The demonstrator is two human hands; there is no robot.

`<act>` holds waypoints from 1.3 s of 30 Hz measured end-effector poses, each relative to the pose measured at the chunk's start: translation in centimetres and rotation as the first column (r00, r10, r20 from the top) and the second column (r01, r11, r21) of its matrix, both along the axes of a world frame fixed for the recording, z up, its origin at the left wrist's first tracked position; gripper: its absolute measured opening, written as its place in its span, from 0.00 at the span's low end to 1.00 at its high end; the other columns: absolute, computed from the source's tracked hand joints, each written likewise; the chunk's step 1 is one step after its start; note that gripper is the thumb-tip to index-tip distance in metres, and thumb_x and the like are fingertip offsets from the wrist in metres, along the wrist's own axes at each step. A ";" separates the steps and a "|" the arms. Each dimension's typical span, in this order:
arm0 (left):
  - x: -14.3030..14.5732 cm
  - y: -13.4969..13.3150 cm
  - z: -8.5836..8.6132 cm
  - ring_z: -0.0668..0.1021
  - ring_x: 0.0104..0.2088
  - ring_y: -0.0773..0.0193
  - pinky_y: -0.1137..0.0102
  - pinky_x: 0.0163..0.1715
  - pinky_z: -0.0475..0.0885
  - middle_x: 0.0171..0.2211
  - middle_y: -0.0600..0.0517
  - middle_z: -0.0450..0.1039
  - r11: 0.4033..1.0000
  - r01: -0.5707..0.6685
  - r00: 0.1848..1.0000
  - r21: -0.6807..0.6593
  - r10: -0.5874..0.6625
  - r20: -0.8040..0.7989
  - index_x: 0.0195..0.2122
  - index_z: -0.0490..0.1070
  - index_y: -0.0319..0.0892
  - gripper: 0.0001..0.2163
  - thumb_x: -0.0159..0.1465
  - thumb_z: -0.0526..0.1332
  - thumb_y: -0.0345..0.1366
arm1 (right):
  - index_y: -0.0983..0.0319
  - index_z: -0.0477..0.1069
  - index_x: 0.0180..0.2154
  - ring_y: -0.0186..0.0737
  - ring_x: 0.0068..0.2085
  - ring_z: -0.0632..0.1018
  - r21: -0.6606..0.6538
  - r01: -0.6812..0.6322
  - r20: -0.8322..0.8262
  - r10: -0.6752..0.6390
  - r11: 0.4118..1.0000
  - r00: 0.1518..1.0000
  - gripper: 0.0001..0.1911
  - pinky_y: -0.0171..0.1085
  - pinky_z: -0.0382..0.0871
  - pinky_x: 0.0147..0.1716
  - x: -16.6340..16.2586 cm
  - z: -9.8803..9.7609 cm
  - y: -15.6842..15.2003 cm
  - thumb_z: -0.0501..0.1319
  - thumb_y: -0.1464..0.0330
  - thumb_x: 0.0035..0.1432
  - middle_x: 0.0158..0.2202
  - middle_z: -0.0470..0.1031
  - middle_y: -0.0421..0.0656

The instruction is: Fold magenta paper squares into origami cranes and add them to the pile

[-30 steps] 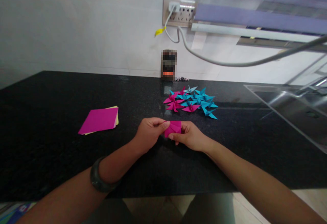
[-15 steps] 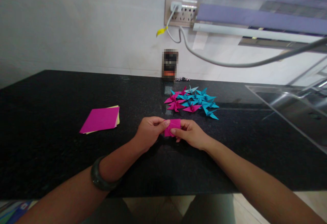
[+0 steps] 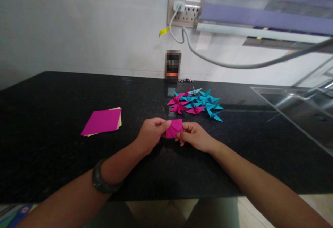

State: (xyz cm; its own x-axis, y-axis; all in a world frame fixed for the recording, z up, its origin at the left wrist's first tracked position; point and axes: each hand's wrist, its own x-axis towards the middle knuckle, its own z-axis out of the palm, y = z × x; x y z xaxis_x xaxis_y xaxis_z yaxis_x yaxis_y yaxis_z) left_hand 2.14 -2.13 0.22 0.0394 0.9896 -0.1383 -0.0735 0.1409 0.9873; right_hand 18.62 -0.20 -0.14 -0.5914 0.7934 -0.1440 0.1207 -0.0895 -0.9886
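Between my two hands is a small folded square of magenta origami paper (image 3: 174, 128), with crease lines fanning across its face. My left hand (image 3: 152, 132) pinches its left edge, thumb on top and fingers behind. At the lower right corner my right hand (image 3: 195, 136) grips it, the thumb near the bottom edge and the other fingers curled behind and partly hidden. Just beyond the hands lie several folded paper cranes, blue ones (image 3: 205, 100) mostly to the right and magenta ones (image 3: 179, 107) mostly to the left.
A stack of square paper (image 3: 102, 121), magenta on top, lies left on the black countertop (image 3: 52, 158). A steel sink (image 3: 307, 110) is set in at the right. Against the wall stands a small blurred-out object (image 3: 173, 65). A grey cable (image 3: 223, 64) hangs from the socket (image 3: 183, 12).
My right thumb has slid down and right off the paper's middle, so more of its creased face shows. The paper has shifted slightly left and up. The cranes and stack have not moved.
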 end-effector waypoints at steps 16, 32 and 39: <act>0.2 -0.2 0.0 0.71 0.21 0.72 0.76 0.22 0.65 0.20 0.54 0.72 0.995 0.084 0.995 -0.058 -0.081 0.066 0.25 0.70 0.36 0.12 0.44 0.69 0.37 | 0.66 0.69 0.26 0.23 0.15 0.67 -0.152 0.028 -0.010 -0.030 0.988 0.999 0.15 0.25 0.62 0.15 -0.2 -0.5 -0.1 0.63 0.60 0.46 0.17 0.70 0.36; 0.3 -0.2 0.2 0.69 0.18 0.73 0.77 0.19 0.63 0.17 0.55 0.69 0.999 0.032 0.999 -0.044 -0.031 0.034 0.22 0.68 0.37 0.11 0.43 0.68 0.36 | 0.67 0.71 0.28 0.24 0.20 0.71 -0.303 -0.034 -0.122 -0.004 0.952 0.992 0.15 0.27 0.71 0.21 0.0 -0.3 -0.1 0.70 0.68 0.35 0.21 0.71 0.36; 0.3 -0.3 0.4 0.69 0.17 0.73 0.76 0.19 0.63 0.16 0.55 0.70 0.998 0.051 0.998 -0.038 -0.050 0.040 0.21 0.69 0.37 0.11 0.42 0.69 0.36 | 0.68 0.71 0.25 0.24 0.17 0.69 -0.162 0.006 0.001 -0.006 0.987 1.000 0.14 0.26 0.66 0.18 0.0 -0.3 -0.1 0.66 0.62 0.43 0.18 0.70 0.37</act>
